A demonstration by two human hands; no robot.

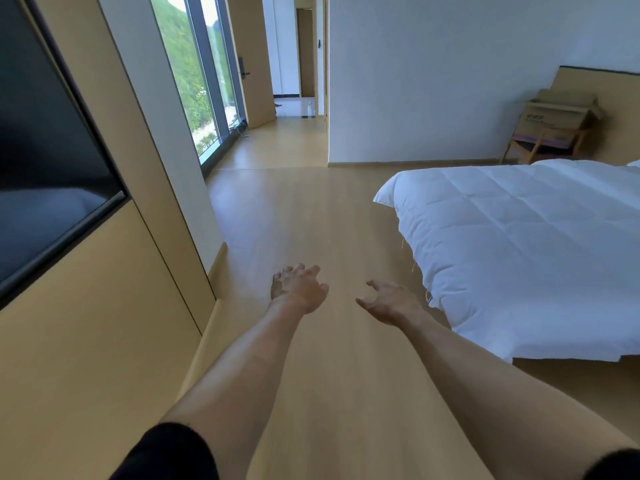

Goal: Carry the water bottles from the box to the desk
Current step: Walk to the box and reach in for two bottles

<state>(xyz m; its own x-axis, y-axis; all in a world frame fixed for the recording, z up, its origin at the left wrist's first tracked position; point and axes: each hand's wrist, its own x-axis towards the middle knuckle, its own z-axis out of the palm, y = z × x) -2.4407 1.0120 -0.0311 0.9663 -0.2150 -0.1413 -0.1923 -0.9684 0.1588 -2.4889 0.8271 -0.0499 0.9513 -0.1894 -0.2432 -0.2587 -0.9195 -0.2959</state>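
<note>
Two hands, both empty: left hand (300,288) and right hand (388,302) stretched forward over the wood floor (311,209), fingers loosely spread and slightly curled, bare forearms, black sleeves at the frame bottom. One cardboard box (557,114) sits on one wooden chair (543,142) far right by the wall, flaps open; its print is too blurred to read. No bottles can be made out. One bed (519,237) with a white duvet on the right, one dark screen (45,150) on the left wall.

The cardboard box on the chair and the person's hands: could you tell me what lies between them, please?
In the head view, the white bed lies between the open hands, left and right, and the cardboard box on the wooden chair; bare wooden floor runs alongside.
</note>
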